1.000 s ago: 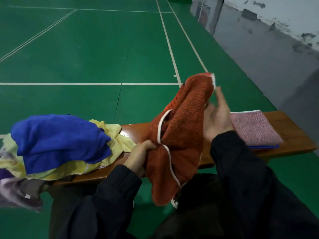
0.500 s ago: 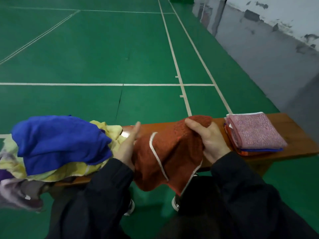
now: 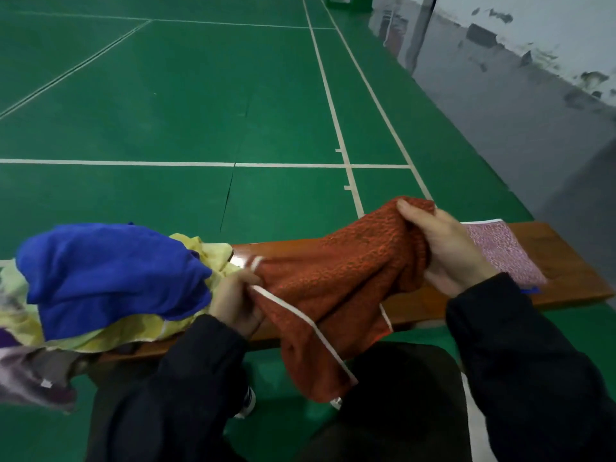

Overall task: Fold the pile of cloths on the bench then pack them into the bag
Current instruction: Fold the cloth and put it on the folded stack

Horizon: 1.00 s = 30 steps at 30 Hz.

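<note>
Both hands, left (image 3: 235, 303) and right (image 3: 446, 251), gripping rust-red cloth (image 3: 336, 285) over desk (image 3: 573, 261), blue-topped cloth pile (image 3: 110, 275) left of it, folded pink cloth (image 3: 500, 255) behind right hand

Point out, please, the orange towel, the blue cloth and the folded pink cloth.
orange towel (image 3: 346, 278), head view, middle of its stretched span between the hands.
blue cloth (image 3: 110, 275), head view, centre of its top surface.
folded pink cloth (image 3: 500, 251), head view, its upper face.

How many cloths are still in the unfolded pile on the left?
4 show: a blue cloth on top, a yellow one under it, a grey one and a purple bit at the left edge. More may be hidden.
</note>
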Tool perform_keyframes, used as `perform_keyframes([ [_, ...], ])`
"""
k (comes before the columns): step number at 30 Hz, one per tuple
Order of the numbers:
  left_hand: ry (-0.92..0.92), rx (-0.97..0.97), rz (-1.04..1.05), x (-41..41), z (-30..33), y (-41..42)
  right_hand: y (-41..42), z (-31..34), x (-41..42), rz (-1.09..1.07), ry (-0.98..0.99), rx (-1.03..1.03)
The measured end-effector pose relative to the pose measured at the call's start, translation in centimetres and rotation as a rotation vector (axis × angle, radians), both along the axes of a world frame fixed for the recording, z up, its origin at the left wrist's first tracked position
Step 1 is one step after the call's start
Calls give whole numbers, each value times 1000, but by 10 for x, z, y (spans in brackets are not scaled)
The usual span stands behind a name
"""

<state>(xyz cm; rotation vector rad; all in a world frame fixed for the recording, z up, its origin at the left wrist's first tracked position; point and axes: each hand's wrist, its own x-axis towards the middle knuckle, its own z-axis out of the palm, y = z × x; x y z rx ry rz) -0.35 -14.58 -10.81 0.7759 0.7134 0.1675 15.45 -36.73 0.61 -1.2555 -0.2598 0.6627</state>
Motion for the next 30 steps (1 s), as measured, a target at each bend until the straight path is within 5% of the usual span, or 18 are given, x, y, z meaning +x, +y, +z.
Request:
perform_keyframes([
  [2, -196, -197, 122, -9, 15, 11, -9, -3, 12, -10, 13, -105],
  [5, -297, -183, 129, -10, 39, 18, -12, -7, 19, -86, 76, -154],
  [8, -85, 119, -52, -4, 50, 15, -11, -7, 18, -132, 107, -79],
  [11, 145, 466, 37, 1, 51, 16, -11, -6, 19, -183, 88, -33],
  [19, 327, 713, 269, 30, 76, 35, 2, 0, 51, -346, 18, -171],
  [24, -27, 444, 158, 48, 109, 55, 13, 21, 76, -397, -98, -32],
  [28, -169, 635, 241, 53, 124, 48, 16, 27, 75, -284, -171, 79],
  [30, -232, 574, 367, 49, 122, 49, 13, 24, 73, -328, -209, 38],
])
